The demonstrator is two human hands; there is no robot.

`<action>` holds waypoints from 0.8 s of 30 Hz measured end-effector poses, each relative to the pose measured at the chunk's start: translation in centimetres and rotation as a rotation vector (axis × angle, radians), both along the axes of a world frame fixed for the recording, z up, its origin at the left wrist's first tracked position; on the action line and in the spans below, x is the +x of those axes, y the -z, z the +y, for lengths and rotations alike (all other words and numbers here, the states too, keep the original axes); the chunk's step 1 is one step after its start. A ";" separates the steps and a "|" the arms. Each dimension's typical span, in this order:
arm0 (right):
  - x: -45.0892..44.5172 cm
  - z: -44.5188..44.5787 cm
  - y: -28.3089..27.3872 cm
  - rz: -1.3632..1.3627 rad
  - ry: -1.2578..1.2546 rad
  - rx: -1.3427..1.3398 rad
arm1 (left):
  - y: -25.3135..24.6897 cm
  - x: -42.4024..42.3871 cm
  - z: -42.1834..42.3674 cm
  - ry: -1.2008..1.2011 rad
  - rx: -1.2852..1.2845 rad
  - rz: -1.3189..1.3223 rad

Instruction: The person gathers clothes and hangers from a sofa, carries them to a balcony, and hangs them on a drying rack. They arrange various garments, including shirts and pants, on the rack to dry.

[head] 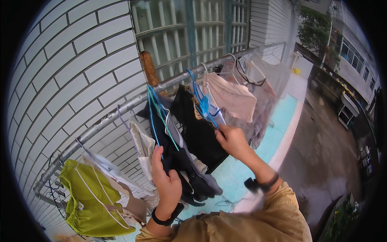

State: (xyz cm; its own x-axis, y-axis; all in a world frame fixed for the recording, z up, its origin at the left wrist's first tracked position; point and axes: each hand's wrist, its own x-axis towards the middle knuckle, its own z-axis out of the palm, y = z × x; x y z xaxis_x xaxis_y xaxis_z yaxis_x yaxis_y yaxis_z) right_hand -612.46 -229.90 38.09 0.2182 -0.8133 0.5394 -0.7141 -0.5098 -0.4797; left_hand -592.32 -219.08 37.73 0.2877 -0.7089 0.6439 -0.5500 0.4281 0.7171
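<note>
My right hand (pixel 235 142) grips the lower end of a blue clothes hanger (pixel 196 90). That hanger hooks over a metal rail, beside a black garment (pixel 196 136) and a light blue face mask (pixel 205 104). My left hand (pixel 166 183) is raised with its thumb apart from the fingers, against the near edge of dark clothing (pixel 173 160). The fingertips meet the lower end of another blue hanger (pixel 152 121); a green hanger (pixel 164 124) hangs close by. A white garment (pixel 145 142) hangs just left of this hand. Cloth hides some of the hanger ends.
The metal rail (pixel 121 111) runs along a white brick wall (pixel 90 57) and a barred window (pixel 169 33). Yellow-green shorts (pixel 93 199) hang at the left, a pink garment (pixel 231 96) at the right. Below lies a turquoise floor (pixel 278 121) beside wet concrete (pixel 314 151).
</note>
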 end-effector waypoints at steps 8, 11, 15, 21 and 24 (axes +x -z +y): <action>4.2 2.1 -0.7 -0.069 -0.088 -0.418 | -0.1 2.2 0.7 0.074 0.053 0.046; 7.8 4.6 -0.3 -0.241 -0.322 0.143 | -0.1 2.3 0.8 0.102 0.054 0.084; 9.5 4.6 1.3 -0.285 -0.409 0.365 | 0.0 2.8 0.8 0.160 0.050 0.171; 8.8 4.7 0.2 -0.511 -0.154 0.277 | 0.3 3.4 0.6 0.149 0.059 0.069; 7.2 4.7 -1.1 -0.616 -0.245 0.285 | -0.1 3.0 0.8 0.029 0.060 -0.074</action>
State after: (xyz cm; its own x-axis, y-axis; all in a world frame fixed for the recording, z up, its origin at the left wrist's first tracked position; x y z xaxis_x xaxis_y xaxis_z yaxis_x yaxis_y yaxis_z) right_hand -605.22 -225.16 39.16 0.1367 -0.9074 0.3974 -0.1528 -0.4157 -0.8966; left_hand -589.28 -218.28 37.83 0.2202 -0.7539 0.6190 -0.5904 0.4021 0.6998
